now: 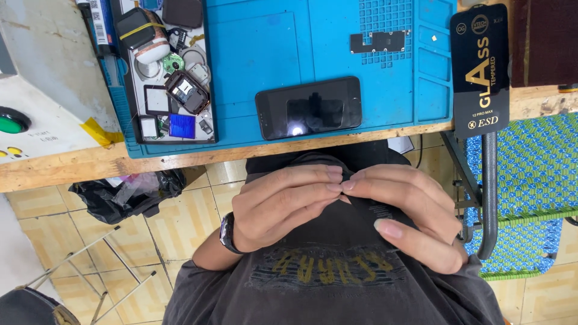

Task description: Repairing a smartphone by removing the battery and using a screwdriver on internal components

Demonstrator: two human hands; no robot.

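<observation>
Tray [212,72] of small parts at left of bench [72,165]. Phone [308,108] face up on blue mat [259,54], untouched. Below bench edge, I see left hand [283,204] and right hand [409,213] meeting fingertip to fingertip over dark shirt [337,265]. Both grips pinched shut on something tiny; too small to identify. I judge it light, easily dropped; fingertip hold at edges only. Black package [480,69] at right.

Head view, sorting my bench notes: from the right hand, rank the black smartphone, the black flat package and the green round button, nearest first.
From the right hand:
1. Black smartphone, just above on the blue mat.
2. Black flat package, upper right, at the mat's edge.
3. Green round button, far left on the white box.
</observation>
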